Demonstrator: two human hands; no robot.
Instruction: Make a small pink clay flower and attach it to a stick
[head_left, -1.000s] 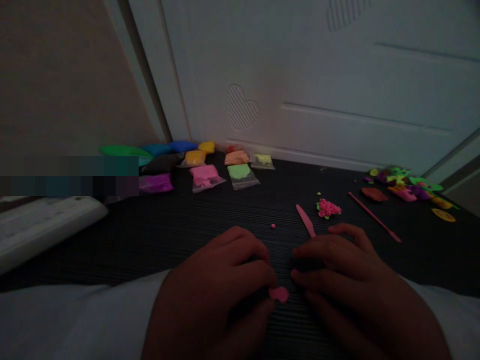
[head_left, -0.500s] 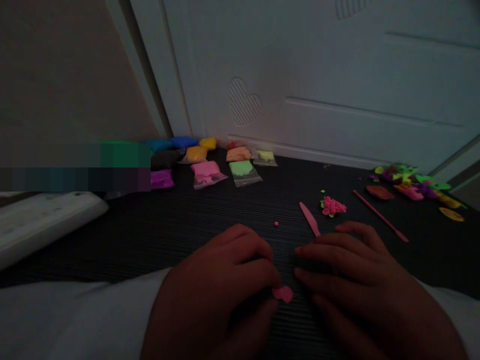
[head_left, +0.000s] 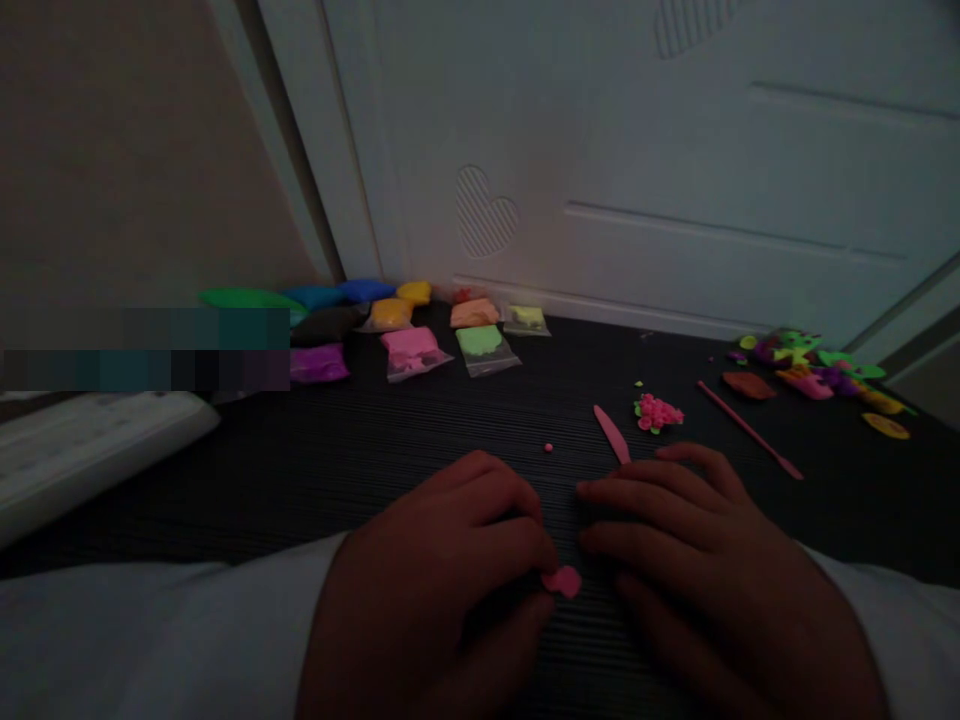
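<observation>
My left hand (head_left: 435, 575) is closed, with thumb and index finger pinching a small flattened piece of pink clay (head_left: 565, 582) whose rounded end sticks out to the right. My right hand (head_left: 697, 575) rests low over the dark tabletop just to the right, its fingers apart and nothing visible between them; the undersides of its fingertips are hidden. Beyond the right fingers lies a pink plastic knife (head_left: 611, 433), its handle end covered by that hand. A tiny pink clay ball (head_left: 548, 448) sits on the table past the left knuckles.
A pink clay flower cluster (head_left: 658, 412) with green edges lies behind my right hand, beside a thin pink modelling stick (head_left: 750, 430). Colourful clay shapes (head_left: 817, 365) are heaped at far right. Several clay bags (head_left: 414, 352) line the back left, before a white door (head_left: 637, 150).
A pink bit at my right index fingertip a second ago is no longer visible. My right fingers have shifted slightly; my left hand keeps its pinch. The view swayed a little and returned.
</observation>
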